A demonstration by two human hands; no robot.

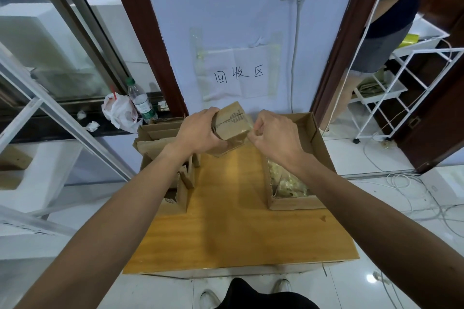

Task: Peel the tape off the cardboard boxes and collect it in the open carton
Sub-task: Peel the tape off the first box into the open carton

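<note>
Pale blue wall (226,7) is rising behind a yellow-brown wooden tabletop (238,221). Above its far edge, the left hand (198,133) is gripping a small brown cardboard box (233,120), fingers curled round its left end and the arm stretched forward. The right hand (273,133), fingers curled, is pinching clear shiny tape (244,133) at the box's right corner. An open brown carton (296,202) holding crumpled tape (288,180) is sitting on the right.

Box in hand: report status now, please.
Left hand grips box. Right hand pinches tape at its edge. Carton at right, tape scraps inside. Nothing blocks.
</note>
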